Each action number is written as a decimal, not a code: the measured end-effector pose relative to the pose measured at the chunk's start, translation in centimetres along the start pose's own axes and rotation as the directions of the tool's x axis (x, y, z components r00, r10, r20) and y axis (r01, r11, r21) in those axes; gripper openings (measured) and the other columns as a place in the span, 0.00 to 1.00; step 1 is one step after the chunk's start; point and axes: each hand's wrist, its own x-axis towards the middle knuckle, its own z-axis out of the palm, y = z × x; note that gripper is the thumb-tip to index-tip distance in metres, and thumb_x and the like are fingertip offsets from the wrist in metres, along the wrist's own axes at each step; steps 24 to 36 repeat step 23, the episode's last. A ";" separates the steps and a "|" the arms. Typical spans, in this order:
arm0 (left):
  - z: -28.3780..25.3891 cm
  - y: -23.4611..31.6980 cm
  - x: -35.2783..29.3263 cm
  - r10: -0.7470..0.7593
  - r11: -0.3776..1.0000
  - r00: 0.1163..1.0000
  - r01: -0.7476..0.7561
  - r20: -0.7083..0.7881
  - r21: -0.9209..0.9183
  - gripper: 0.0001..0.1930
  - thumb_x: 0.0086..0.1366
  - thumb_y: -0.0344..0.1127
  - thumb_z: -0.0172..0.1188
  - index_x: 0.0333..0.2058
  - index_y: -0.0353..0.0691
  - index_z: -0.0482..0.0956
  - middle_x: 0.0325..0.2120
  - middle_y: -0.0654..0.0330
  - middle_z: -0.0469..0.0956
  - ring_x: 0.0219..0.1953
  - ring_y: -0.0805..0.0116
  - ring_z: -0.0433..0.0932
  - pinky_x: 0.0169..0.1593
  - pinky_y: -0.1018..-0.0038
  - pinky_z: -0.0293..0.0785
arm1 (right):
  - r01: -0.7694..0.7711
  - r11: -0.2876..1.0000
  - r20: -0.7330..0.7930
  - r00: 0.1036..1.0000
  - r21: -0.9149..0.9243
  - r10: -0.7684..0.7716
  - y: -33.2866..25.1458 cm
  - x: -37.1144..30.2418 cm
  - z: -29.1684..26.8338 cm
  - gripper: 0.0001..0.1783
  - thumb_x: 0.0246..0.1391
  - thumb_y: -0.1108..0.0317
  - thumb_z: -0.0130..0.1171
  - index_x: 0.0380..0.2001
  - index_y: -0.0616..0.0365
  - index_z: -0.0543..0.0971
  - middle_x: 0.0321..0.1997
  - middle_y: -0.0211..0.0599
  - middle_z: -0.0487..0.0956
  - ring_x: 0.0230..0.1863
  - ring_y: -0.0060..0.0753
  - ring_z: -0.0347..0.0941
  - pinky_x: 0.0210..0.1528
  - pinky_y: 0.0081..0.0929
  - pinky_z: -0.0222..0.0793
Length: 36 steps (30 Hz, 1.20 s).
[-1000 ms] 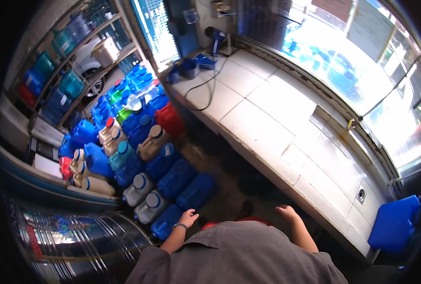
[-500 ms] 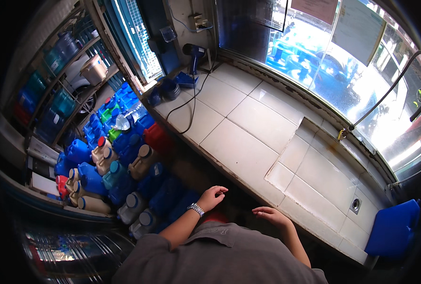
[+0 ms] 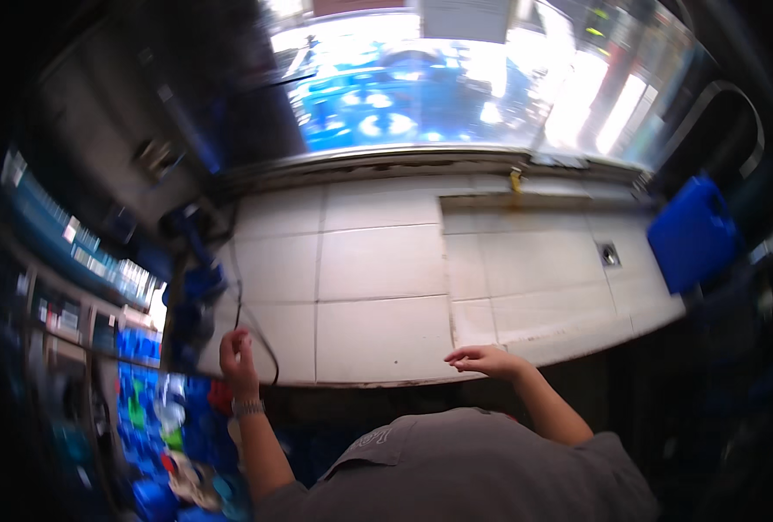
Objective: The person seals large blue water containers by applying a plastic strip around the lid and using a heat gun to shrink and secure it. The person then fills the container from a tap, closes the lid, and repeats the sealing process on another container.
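My left hand [image 3: 238,358], with a metal-band wristwatch [image 3: 248,406] behind it, is over the near left edge of the white tiled counter [image 3: 378,331]. Its fingers are loosely bent and a bit blurred, with nothing seen in them. Close by it, a dark cable [image 3: 238,291] loops over the tiles, coming from a blue and black hair-dryer-shaped tool [image 3: 197,237] at the counter's left end. My right hand [image 3: 484,359] hovers at the counter's front edge, fingers stretched out and holding nothing.
At the counter's right end stands a blue jug [image 3: 695,239]. A sunken basin section with a metal drain [image 3: 609,253] lies beside it, with a small yellow tap [image 3: 515,179] behind. Several blue jugs [image 3: 139,391] crowd the floor at lower left. A bright window [image 3: 404,87] closes the back.
My view has swung right, so the counter now lies straight across in front of me. Both hands have come forward to its front edge, the left moving farther left, near the cable.
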 end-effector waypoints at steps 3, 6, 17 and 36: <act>6.1 1.1 -2.6 -0.009 0.951 0.968 0.086 0.251 -0.297 0.06 0.62 0.25 0.52 0.37 0.35 0.75 0.32 0.60 0.76 0.31 0.73 0.74 0.39 0.77 0.72 | -0.054 0.991 -0.058 0.996 0.121 0.061 -0.5 -2.2 0.8 0.23 0.61 0.53 0.54 0.55 0.53 0.73 0.46 0.29 0.75 0.47 0.21 0.70 0.52 0.25 0.65; 12.2 2.4 -6.9 0.092 0.882 0.751 0.244 0.654 -0.403 0.06 0.60 0.22 0.55 0.37 0.34 0.76 0.32 0.57 0.77 0.30 0.71 0.77 0.36 0.77 0.74 | -0.197 0.963 -0.108 0.970 0.183 0.219 1.6 -5.5 2.3 0.28 0.59 0.46 0.54 0.57 0.51 0.70 0.47 0.28 0.74 0.46 0.22 0.69 0.46 0.24 0.66; 24.9 8.4 -8.1 0.419 0.826 0.322 0.254 0.849 -0.504 0.08 0.57 0.15 0.55 0.34 0.32 0.77 0.32 0.56 0.77 0.32 0.69 0.79 0.36 0.78 0.76 | -0.208 0.940 -0.486 0.814 0.270 0.320 11.9 -14.3 9.8 0.34 0.57 0.39 0.52 0.55 0.55 0.72 0.50 0.38 0.75 0.48 0.34 0.72 0.49 0.29 0.69; 29.3 14.6 -8.6 0.559 0.792 0.304 0.081 0.771 -0.606 0.09 0.56 0.15 0.55 0.35 0.33 0.78 0.33 0.54 0.78 0.32 0.68 0.79 0.38 0.77 0.76 | -0.263 0.927 -0.529 0.764 0.269 0.370 14.2 -18.9 11.5 0.34 0.57 0.38 0.51 0.57 0.51 0.71 0.58 0.42 0.72 0.59 0.40 0.68 0.60 0.34 0.62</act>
